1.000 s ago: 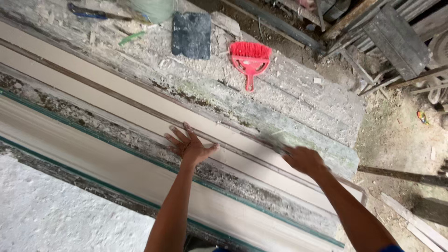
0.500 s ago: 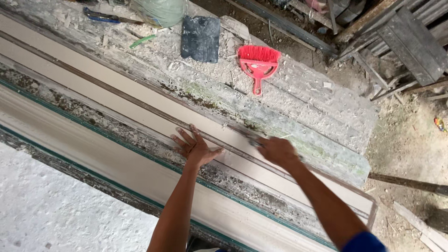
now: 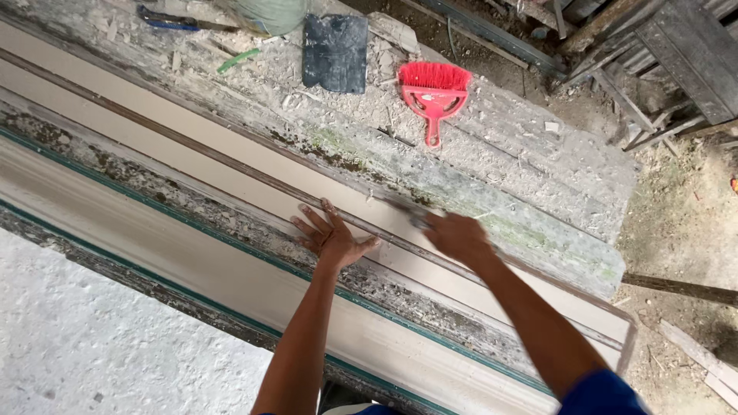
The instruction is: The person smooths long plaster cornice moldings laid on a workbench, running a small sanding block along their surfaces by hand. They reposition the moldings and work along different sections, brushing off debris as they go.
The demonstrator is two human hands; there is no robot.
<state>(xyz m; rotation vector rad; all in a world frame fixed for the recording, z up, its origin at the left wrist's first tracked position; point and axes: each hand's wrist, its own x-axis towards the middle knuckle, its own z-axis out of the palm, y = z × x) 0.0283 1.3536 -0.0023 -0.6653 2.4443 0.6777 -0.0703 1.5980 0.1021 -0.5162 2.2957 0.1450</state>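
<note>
- We see the left hand (image 3: 332, 240) lying flat, fingers spread wide, pressing on the long pale moulding (image 3: 192, 146).
- The right hand (image 3: 459, 237) is closed around a small blurred tool (image 3: 411, 215) that touches the moulding's groove.
- A red hand brush (image 3: 433, 91) lies farther away.

- Left hand (image 3: 332, 240) lies flat on the long moulding (image 3: 192, 161), fingers spread.
- Right hand (image 3: 459, 237) sits just right of it, on the same strip.
- Beyond both, on the dusty slab (image 3: 538, 184), a hand brush (image 3: 433, 91) lies.
- Left of the brush, a flat pad (image 3: 335, 52).
</note>
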